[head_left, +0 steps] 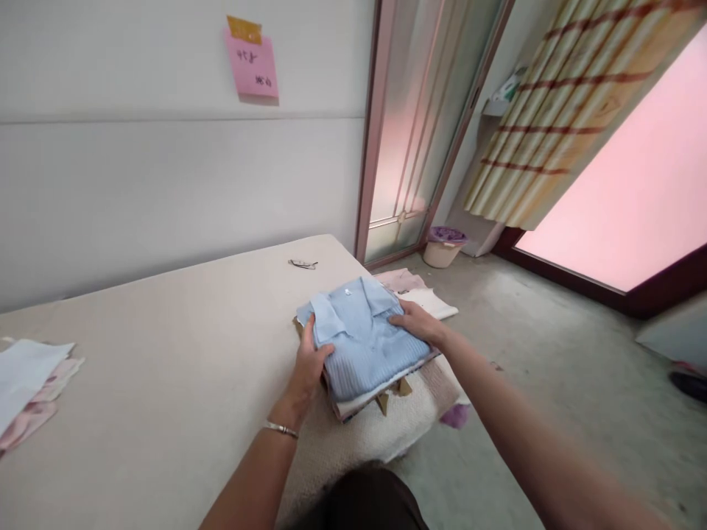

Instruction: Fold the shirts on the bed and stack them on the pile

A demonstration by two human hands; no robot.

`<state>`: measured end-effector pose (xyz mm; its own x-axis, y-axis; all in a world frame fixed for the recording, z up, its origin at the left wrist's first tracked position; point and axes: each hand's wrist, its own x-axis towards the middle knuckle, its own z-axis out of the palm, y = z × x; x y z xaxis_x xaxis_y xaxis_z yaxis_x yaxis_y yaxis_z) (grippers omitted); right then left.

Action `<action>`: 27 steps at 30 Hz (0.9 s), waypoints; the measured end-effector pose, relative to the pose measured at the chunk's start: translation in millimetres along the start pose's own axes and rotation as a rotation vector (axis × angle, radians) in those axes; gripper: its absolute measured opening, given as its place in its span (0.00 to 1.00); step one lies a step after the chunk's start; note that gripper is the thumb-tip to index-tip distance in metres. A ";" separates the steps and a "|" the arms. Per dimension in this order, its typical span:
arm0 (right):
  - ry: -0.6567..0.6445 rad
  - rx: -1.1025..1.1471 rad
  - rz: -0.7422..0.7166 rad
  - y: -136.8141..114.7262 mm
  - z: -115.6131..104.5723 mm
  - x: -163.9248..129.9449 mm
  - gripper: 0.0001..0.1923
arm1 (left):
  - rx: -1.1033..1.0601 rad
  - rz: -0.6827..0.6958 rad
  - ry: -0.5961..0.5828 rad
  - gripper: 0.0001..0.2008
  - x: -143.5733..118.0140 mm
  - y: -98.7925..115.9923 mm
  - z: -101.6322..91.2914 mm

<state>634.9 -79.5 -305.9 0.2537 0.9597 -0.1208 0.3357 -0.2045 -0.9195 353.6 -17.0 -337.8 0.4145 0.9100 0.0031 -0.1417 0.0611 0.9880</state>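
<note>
A light blue ribbed collared shirt [367, 350], folded into a rectangle, lies on top of a stack of folded clothes [353, 403] at the near corner of the pale bed-like surface. My left hand [309, 361] grips the shirt's left side, its thumb on the front and its fingers along the edge by the collar. On the opposite side my right hand [414, 322] holds the right edge, thumb on top, its other fingers partly hidden. Brown pointed pieces [389, 396] stick out beneath the stack.
Eyeglasses [303, 263] rest on the pale surface [182, 353]. More folded clothes [33, 386] lie at far left. Pink and white cloth [423, 294] sits beyond the stack. A waste bin [443, 246] stands on the floor by the sliding door [412, 132].
</note>
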 end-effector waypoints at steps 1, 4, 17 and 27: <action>-0.005 0.010 0.019 13.2 2.0 -1.0 0.18 | -0.014 -0.037 -0.007 0.43 -3.5 -8.7 0.0; -0.006 0.096 0.022 31.0 6.2 -5.9 0.21 | -0.043 -0.103 0.003 0.46 -15.2 -16.4 -1.3; 0.103 -0.277 -0.057 14.8 2.0 6.2 0.25 | 0.372 0.038 0.095 0.46 -40.3 -19.1 13.9; 0.142 -0.551 0.013 21.9 -7.0 -3.6 0.24 | 0.543 0.004 0.069 0.44 -45.6 -15.7 16.7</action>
<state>647.7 -88.8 -323.0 0.3674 0.9290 -0.0440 0.7461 -0.3226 -0.5824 351.9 -66.3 -350.9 0.3521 0.9358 0.0147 0.3490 -0.1459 0.9257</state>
